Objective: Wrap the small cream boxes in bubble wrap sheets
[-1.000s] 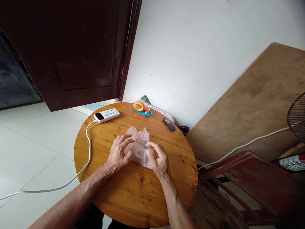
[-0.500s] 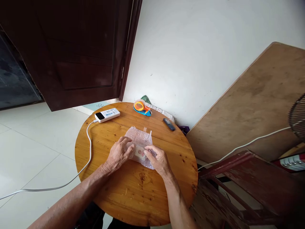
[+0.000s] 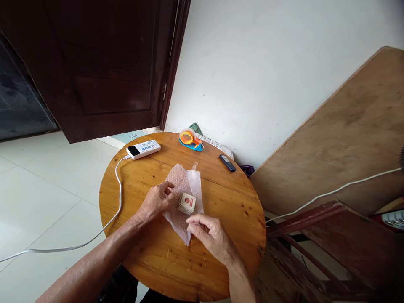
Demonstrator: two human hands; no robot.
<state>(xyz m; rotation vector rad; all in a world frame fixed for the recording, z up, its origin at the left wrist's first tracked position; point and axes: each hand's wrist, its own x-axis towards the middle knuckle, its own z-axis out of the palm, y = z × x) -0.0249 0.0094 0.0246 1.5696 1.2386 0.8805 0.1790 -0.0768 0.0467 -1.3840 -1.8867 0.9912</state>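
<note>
Cream card, seemingly, formed the small box (image 3: 187,203), which lay on bubble wrap (image 3: 178,179) near the middle of the wooden table (image 3: 227,198). It was probably light, stiff and crushable (best held by opposite sides); the wrap, soft and slippery. The hands were apart, left hand (image 3: 154,201) at the box's nine o'clock, right hand (image 3: 214,235) at five; whether either pinched the wrap, I couldn't tell. Dark door (image 3: 116,71) stood at the table's eleven, white wall (image 3: 252,75) at one.

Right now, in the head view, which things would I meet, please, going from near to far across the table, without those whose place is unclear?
Right hand → small printed box → dark handheld device → orange and blue tape dispenser.
</note>
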